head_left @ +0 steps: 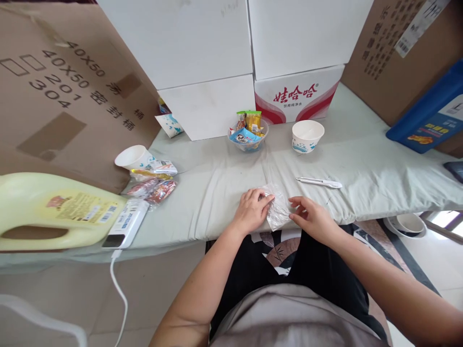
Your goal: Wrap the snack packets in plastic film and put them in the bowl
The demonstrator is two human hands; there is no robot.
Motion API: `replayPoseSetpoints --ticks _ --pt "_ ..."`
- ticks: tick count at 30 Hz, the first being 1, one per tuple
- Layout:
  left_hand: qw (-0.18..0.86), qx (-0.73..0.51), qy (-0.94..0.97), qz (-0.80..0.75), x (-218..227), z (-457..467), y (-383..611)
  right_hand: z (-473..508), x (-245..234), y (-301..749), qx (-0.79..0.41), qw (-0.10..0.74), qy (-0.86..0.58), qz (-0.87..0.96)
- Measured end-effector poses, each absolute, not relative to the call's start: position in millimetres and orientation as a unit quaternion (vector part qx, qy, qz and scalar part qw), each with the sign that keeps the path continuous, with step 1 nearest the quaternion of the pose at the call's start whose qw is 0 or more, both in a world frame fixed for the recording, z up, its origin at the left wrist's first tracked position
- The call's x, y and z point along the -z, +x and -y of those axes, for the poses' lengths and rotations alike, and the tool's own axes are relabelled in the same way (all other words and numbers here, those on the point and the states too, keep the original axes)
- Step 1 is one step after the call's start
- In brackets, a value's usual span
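A crumpled sheet or bag of clear plastic lies at the front edge of the cloth-covered table. My left hand rests over its left side, thumb and fingers curled onto the plastic, partly hiding it. On the other side is my right hand, with thumb and forefinger apart and the thumb tip at the plastic's right edge. A white utility knife lies just beyond my right hand. Further back stand a clear bowl of wrapped snacks and a white paper bowl.
White cartons line the back, with brown boxes at both sides. At left are a yellow jug, a tipped paper cup, snack packets and a power strip. A blue container stands right.
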State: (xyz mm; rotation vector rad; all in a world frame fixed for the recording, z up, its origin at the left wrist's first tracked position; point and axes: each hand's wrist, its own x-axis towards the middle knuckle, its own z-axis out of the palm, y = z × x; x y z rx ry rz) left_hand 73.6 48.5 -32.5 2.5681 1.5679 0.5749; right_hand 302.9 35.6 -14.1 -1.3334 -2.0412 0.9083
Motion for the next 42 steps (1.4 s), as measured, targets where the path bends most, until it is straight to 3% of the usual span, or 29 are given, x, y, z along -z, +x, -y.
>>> replayPoseSetpoints --ticks 4,8,12,16,22,29,42 --pt "0.028 -0.178 0.840 -0.512 33 -48 74 -28 13 294 -0.097 0.241 -0.359 0.897" --pt "0.026 -0.174 0.846 -0.503 32 -46 74 -22 35 289 -0.037 0.196 -0.278 0.940" --pt "0.045 -0.177 0.862 -0.472 29 -43 74 -13 51 293 -0.040 0.249 -0.282 0.926" --pt "0.076 -0.181 0.868 -0.456 26 -42 72 -13 39 294 -0.057 0.267 -0.258 0.927" --pt "0.114 -0.212 0.865 -0.441 32 -44 67 -51 11 282 -0.121 0.203 -0.271 0.933" --pt "0.102 -0.262 0.848 -0.450 41 -46 64 -99 8 253 -0.083 0.061 -0.455 0.884" --pt "0.079 -0.237 0.803 -0.541 40 -46 73 -101 20 258 -0.006 0.098 -0.542 0.835"
